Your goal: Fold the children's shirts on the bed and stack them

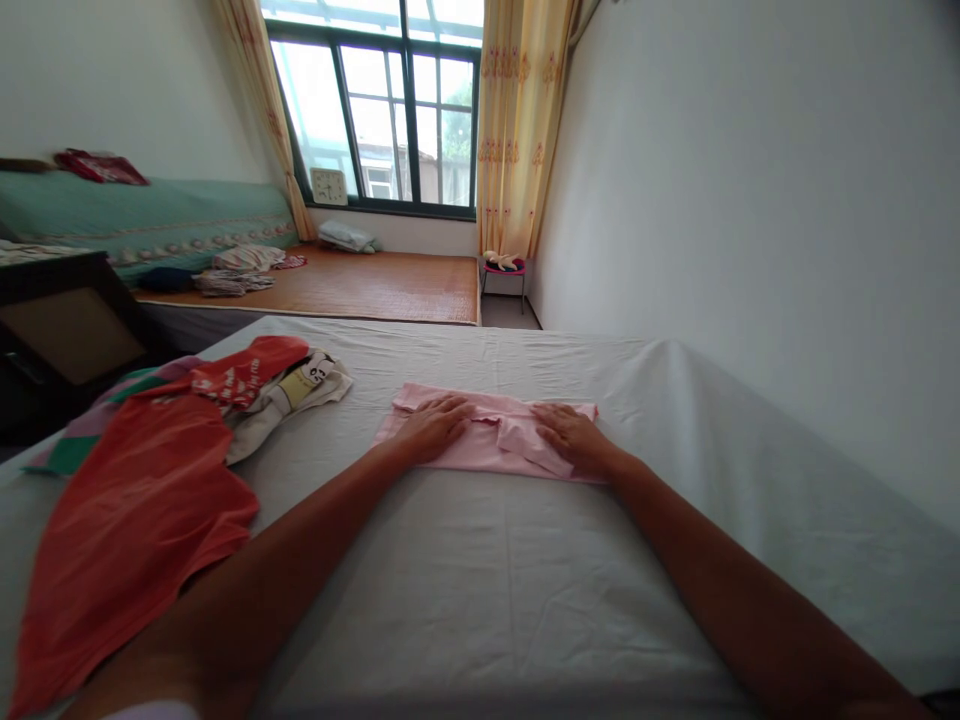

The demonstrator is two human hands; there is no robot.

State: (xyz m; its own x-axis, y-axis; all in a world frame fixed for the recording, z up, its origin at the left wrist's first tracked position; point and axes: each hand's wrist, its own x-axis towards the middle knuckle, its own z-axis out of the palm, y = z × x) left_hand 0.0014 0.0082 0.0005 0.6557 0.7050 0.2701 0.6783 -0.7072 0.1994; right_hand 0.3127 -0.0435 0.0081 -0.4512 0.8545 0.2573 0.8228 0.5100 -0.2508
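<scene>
Your left hand and right hand rest flat on the pink cloth, each grip unclenched; it looks partly folded, the red garment unfolded.

A wide dark-framed glass window is glowing brightly, with yellow floral fabric curtains hanging at both sides and a square cream clock standing in its lower left corner. Plain white walls are flanking a low bed topped in reddish-brown woven matting, and a mint-green fabric-covered backrest is running along its left. A dark wooden cabinet is standing at far left, a small pink-rimmed metal-legged stool at right.
</scene>
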